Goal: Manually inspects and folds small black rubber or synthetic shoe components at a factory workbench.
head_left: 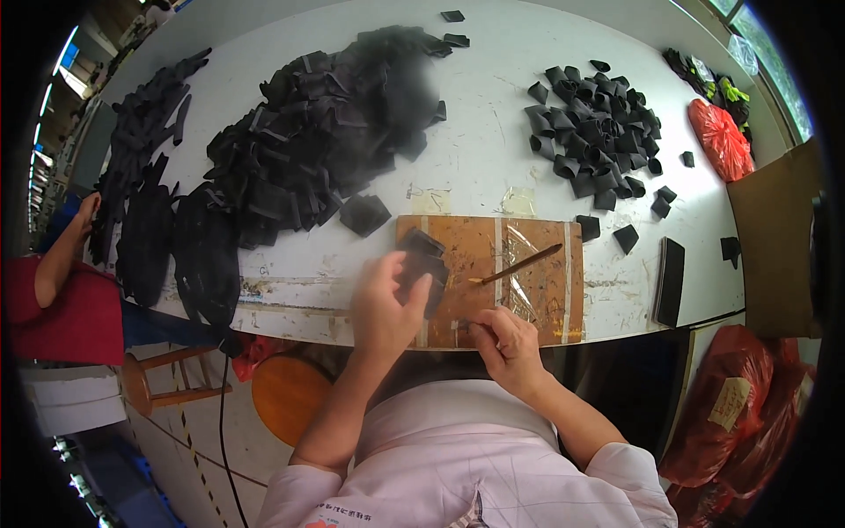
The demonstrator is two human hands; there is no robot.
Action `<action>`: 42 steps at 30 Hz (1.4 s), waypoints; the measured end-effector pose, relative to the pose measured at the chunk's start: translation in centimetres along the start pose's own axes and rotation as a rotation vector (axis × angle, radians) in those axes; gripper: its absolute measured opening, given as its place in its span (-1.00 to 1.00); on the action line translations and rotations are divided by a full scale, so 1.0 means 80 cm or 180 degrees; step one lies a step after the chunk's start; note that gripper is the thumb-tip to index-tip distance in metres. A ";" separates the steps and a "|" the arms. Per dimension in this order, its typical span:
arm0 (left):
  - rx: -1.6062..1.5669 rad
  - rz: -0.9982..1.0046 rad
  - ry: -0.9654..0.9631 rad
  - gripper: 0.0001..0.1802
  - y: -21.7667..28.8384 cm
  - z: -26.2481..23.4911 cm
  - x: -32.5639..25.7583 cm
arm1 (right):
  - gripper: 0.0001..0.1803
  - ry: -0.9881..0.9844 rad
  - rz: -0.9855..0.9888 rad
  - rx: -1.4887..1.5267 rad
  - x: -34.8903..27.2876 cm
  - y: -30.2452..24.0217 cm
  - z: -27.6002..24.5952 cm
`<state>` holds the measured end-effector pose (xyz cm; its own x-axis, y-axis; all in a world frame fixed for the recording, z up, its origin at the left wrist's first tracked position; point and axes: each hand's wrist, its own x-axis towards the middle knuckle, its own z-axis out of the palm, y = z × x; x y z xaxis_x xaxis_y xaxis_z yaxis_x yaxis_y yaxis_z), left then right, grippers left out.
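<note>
My left hand (385, 304) grips a black fabric piece (424, 264), blurred by motion, above the left part of a brown wooden board (466, 233). The board lies at the front edge of the table, with strips of clear tape on it. Close to its front edge, my right hand (510, 348) has thumb and fingers pinched together; whatever they hold is too small to make out. Between and beyond the hands, a thin dark stick (528, 260) with a pale tip, like a brush or pencil, rests slantwise on the board.
A large heap of black fabric pieces (308, 123) covers the white table's (493, 106) left middle. Looped black pieces (598, 123) lie at right. A black block (671, 282), a red plastic bag (720, 141) and a cardboard box (770, 238) stand further right. Another person's arm (62, 251) reaches in at left.
</note>
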<state>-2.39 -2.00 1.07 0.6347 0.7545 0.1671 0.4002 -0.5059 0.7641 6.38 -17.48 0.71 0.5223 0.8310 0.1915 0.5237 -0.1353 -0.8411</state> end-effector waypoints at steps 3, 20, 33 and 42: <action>0.0431 0.0163 -0.0050 -0.66 -0.009 0.005 0.001 | -0.81 -0.0044 0.0263 -0.0103 0.009 0.000 0.015; -0.2660 -0.1561 -0.0470 -0.81 -0.008 -0.042 -0.042 | -0.95 0.0644 0.0810 0.1205 0.073 -0.001 0.061; -0.2856 -0.1643 -0.0495 -0.83 -0.009 -0.028 -0.022 | -0.89 0.0911 0.1510 0.2644 0.072 0.001 0.070; -0.2716 -0.1717 -0.0729 -0.88 -0.016 -0.021 -0.013 | -0.89 0.0576 0.1844 0.2803 0.080 -0.006 0.067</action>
<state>-4.68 -1.43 0.97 0.6563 0.6502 -0.3828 0.1237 0.4077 0.9047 5.84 -9.19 -0.40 0.6655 0.6629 -0.3430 -0.4688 0.0137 -0.8832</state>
